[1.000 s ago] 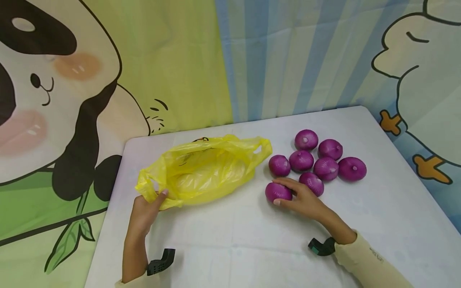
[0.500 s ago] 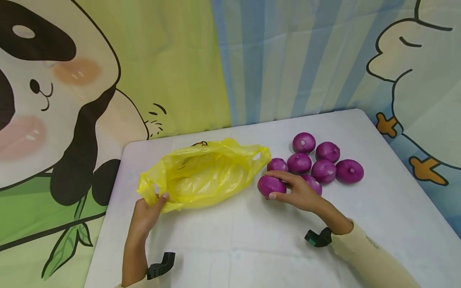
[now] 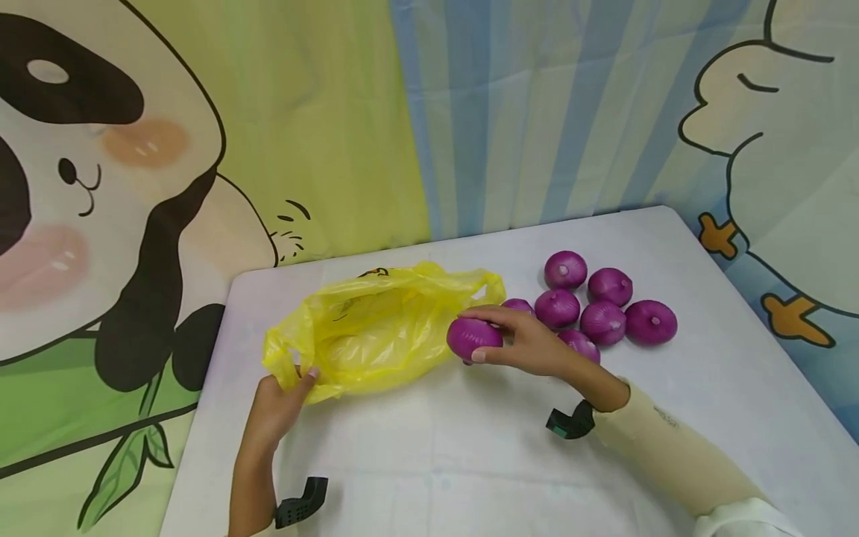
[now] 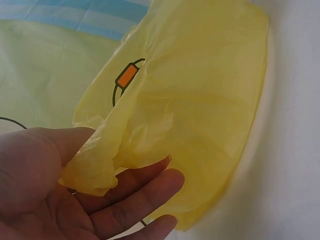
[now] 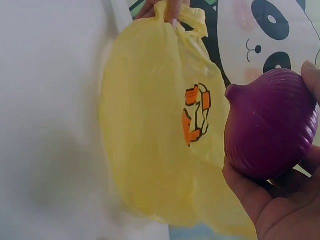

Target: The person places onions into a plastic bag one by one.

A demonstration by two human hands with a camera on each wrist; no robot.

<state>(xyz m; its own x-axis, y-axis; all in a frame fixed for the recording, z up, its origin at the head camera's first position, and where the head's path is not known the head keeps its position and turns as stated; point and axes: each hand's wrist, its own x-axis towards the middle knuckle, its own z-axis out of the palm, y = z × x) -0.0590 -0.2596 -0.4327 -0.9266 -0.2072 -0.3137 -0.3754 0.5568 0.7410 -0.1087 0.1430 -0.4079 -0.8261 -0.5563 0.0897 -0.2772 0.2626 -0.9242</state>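
My left hand (image 3: 283, 409) pinches the near left handle of a yellow plastic bag (image 3: 376, 377), its mouth gaping toward me. In the left wrist view the bag's edge (image 4: 95, 172) runs between thumb and fingers. A purple onion (image 3: 473, 339) is gripped in my right hand (image 3: 530, 343), thumb on the near side and fingers over the far side. It hangs beside the bag's right end, above the table. The right wrist view shows the onion's pointed tip (image 5: 231, 92) directed toward the bag, which has an orange and black print (image 5: 196, 114).
Several more purple onions (image 3: 604, 322) lie clustered at the right on the white table (image 3: 429, 462); one is partly hidden behind my right hand. Printed cloth with a panda (image 3: 80, 224) hangs behind the table.
My right hand has lifted the onion off the table and carried it left to the bag's right side. My left hand keeps its hold on the handle, barely shifted.
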